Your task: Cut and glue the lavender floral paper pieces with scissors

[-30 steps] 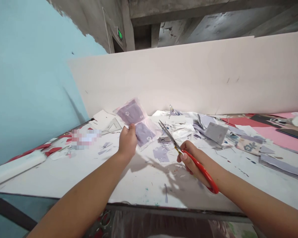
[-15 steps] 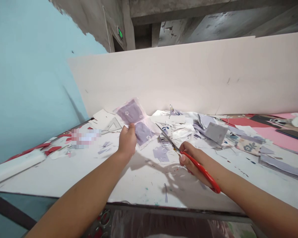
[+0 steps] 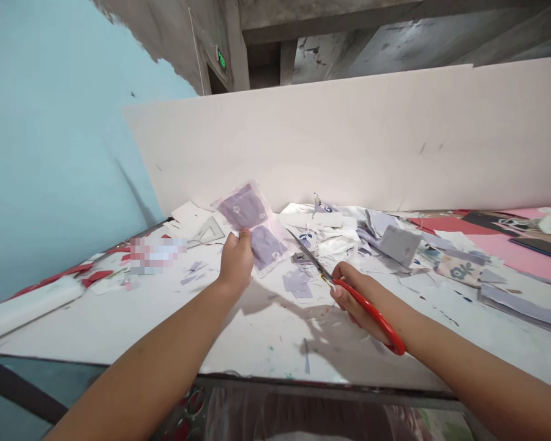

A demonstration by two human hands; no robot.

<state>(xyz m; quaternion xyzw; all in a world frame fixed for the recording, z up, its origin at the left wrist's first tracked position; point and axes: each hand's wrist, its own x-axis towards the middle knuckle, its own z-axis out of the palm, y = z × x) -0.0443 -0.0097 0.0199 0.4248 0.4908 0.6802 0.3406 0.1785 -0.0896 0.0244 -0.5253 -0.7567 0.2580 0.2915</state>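
Left hand (image 3: 236, 263) closed in a pinch on the lower edge of a translucent sheet (image 3: 252, 223) printed with two lilac squares, raised above a white paint-flecked table (image 3: 257, 343). Right hand (image 3: 362, 300) gripping red-handled scissors (image 3: 376, 315), steel blades (image 3: 305, 252) angled up, tips just beside the sheet's right edge. Paper scraps (image 3: 335, 245) heaped behind.

A white table (image 3: 257, 343) carries lilac paper scraps (image 3: 297, 285), a set square (image 3: 206, 231) and pink card (image 3: 523, 245).
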